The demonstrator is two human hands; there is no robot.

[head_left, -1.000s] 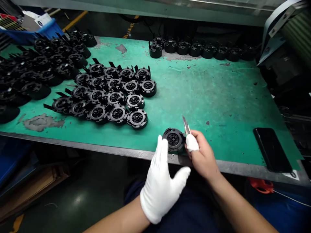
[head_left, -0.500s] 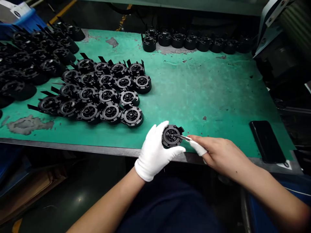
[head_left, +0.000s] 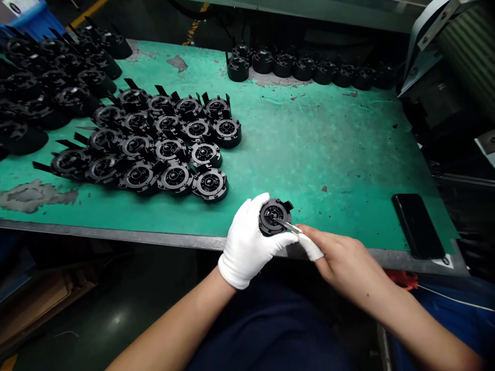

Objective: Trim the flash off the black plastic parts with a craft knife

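Observation:
My left hand (head_left: 249,242), in a white glove, is closed around the side of a round black plastic housing (head_left: 270,207) near the table's front edge. Ribs and a central hub show on the housing's upper face, and a dark tab sticks out at its upper right. My right hand (head_left: 340,252), bare but for a white cover on the thumb, pinches a thin metal blade-like tool (head_left: 293,227). The tool's tip reaches the middle of the housing's face; whether it touches there I cannot tell. Its handle end is hidden in my fingers.
Several similar black housings (head_left: 174,176) stand in rows on the green table (head_left: 309,139), left of my hands. Taller black units (head_left: 77,98) crowd the far left, and others (head_left: 284,64) line the back edge. A black phone (head_left: 417,225) lies at the right.
My right hand and the tool have swung slightly down and left, so the tool now slants more steeply. The left hand keeps its hold on the housing. The view has shifted slightly.

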